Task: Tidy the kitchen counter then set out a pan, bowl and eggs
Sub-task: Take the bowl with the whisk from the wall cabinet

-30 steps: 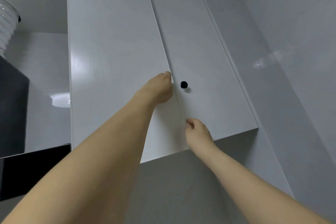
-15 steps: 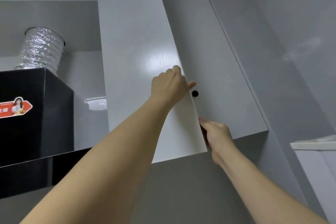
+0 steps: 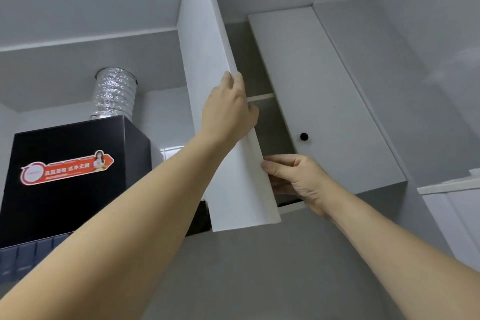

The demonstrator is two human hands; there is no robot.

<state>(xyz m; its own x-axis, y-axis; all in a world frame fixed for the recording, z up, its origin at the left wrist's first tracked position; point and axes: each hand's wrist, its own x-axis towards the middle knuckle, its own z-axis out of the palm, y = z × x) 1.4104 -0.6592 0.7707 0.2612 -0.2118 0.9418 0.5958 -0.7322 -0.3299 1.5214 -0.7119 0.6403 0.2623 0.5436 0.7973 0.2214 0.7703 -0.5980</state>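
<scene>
Head cam: right hand (image 3: 296, 176) pinches the low front edge of the tall white left cupboard door (image 3: 207, 80), thumb on the edge, fingers behind. Left hand (image 3: 228, 109) curls round that edge higher up. Door's swung open; a white shelf (image 3: 260, 97) shows inside. Right white door w/ small black knob (image 3: 304, 136) is shut. Pan, bowl & eggs can't be seen.

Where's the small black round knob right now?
In the head view, the small black round knob sits right of centre on the closed white cabinet door, just above the right hand.
</scene>
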